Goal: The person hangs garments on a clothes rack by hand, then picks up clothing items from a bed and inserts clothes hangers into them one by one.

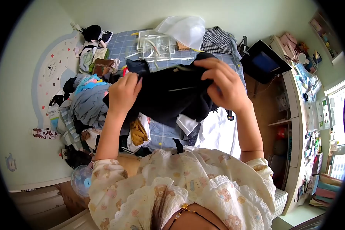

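A black garment [165,92] is stretched between my two hands above the bed; what kind of garment it is I cannot make out. My left hand [125,91] is closed on its left edge, fingers pressed together. At its upper right edge my right hand [225,82] pinches the cloth between thumb and fingers. Part of the bed lies hidden behind the garment. Below it show a mustard-coloured cloth [138,132] and a white cloth [218,130].
A heap of clothes [90,101] covers the bed's left side. Clear plastic frame parts [157,46] and a translucent sheet [184,30] lie at the back. A checked cloth [217,39] sits beside them. A black screen [264,61] stands right; a fan [81,181] is low left.
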Action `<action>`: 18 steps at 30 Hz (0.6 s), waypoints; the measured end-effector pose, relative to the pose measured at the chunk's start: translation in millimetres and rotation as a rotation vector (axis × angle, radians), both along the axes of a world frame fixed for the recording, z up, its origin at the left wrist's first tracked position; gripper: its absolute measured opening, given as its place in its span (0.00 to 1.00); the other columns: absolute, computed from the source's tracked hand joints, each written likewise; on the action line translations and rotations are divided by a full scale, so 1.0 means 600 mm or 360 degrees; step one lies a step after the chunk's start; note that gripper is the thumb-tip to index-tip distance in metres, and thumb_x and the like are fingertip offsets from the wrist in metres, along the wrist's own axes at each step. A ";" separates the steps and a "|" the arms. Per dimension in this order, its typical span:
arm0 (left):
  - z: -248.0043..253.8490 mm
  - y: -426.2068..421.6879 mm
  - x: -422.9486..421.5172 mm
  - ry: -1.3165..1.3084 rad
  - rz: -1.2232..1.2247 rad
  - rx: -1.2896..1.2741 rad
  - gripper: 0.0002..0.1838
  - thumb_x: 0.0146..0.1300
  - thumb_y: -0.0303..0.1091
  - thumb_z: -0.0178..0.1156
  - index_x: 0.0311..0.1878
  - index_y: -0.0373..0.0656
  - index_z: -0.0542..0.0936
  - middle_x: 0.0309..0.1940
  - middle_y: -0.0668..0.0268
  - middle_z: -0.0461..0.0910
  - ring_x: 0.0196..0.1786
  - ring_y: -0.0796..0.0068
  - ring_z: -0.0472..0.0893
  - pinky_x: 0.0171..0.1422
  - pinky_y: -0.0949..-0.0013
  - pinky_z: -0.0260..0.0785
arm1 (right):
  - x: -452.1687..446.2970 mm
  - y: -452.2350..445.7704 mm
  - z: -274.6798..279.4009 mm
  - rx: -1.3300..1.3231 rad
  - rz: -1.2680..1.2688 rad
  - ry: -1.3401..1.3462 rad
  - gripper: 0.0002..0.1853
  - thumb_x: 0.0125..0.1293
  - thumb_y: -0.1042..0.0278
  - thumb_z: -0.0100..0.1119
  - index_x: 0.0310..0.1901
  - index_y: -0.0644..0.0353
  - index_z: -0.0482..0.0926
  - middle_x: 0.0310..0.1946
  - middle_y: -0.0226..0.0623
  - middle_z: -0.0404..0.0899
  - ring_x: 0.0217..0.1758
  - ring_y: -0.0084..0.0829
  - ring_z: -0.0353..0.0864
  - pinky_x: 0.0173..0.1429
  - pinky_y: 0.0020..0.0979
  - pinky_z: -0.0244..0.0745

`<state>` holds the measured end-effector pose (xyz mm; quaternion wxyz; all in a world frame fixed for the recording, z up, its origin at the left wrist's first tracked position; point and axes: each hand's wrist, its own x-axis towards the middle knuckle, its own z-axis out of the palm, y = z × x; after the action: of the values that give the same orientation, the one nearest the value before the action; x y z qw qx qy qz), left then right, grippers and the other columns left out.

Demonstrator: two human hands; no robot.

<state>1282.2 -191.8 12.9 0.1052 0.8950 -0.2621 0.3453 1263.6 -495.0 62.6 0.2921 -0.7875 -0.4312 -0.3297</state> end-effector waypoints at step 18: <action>0.009 -0.062 -0.002 -0.0001 -0.0197 -0.0158 0.07 0.59 0.32 0.61 0.35 0.41 0.74 0.29 0.62 0.78 0.29 0.57 0.79 0.31 0.64 0.71 | -0.008 -0.120 -0.095 0.0085 -0.0480 0.0491 0.07 0.62 0.74 0.56 0.41 0.64 0.78 0.34 0.41 0.78 0.39 0.45 0.77 0.42 0.37 0.73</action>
<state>1281.0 -229.2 18.5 0.1704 0.8707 -0.2994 0.3510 1258.5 -566.9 5.3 0.3225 -0.8762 -0.2497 -0.2567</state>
